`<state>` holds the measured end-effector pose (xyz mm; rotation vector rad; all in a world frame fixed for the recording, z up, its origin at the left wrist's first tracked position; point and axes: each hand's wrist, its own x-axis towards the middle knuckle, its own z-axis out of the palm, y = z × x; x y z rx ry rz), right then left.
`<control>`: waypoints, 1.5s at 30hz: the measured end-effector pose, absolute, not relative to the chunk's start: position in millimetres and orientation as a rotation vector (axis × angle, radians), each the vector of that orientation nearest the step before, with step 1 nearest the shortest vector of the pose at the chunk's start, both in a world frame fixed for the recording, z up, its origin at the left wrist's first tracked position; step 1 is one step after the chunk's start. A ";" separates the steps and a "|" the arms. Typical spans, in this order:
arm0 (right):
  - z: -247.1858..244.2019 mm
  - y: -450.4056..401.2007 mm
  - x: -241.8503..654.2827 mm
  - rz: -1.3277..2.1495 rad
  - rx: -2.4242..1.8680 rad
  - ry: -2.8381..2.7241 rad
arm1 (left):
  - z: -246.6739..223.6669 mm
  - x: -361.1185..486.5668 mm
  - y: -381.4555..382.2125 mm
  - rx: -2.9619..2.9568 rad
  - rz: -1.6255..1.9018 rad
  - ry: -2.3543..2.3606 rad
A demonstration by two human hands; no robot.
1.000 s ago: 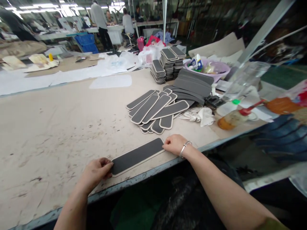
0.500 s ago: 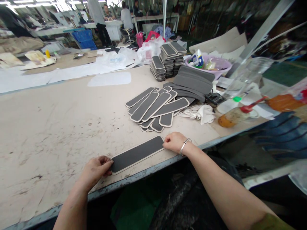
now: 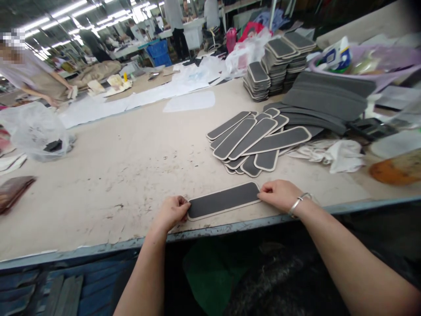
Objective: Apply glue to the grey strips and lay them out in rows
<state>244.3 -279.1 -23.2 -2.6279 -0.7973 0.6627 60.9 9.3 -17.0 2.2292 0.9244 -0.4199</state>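
A long dark grey strip with a pale border and rounded corners (image 3: 225, 200) lies near the table's front edge. My left hand (image 3: 174, 210) pinches its left end between thumb and fingers. At the opposite end, my right hand (image 3: 279, 195), with a silver bangle at the wrist, grips the border the same way. Just beyond the strip is a loose, fanned heap of similar bordered strips (image 3: 245, 138). Farther back stand neat stacks of such pieces (image 3: 258, 83).
Plain dark grey sheets (image 3: 329, 98) lie right of the heap, beside a crumpled white cloth (image 3: 345, 156). Behind them is a purple basin (image 3: 391, 74). A clear plastic bag (image 3: 36, 131) and a brown wallet-like item (image 3: 15, 193) rest at left. Another person (image 3: 36, 79) stands at the far left.
My view has swung left, so the bag, the brown item and another person now show. Both hands still hold the strip's ends, with little visible movement on the table.
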 end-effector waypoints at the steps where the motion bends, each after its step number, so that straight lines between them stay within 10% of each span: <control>1: -22.7 -279.1 244.1 0.660 -2.632 -0.805 | -17.8 60.3 10.0 2.223 -0.421 0.915; 36: -13.2 -271.1 238.5 0.633 -2.761 -0.763 | -6.6 62.1 14.7 2.542 -0.560 0.956; 45: -20.5 -270.2 238.1 0.620 -2.815 -0.830 | 13.9 62.3 -65.0 2.953 0.268 0.510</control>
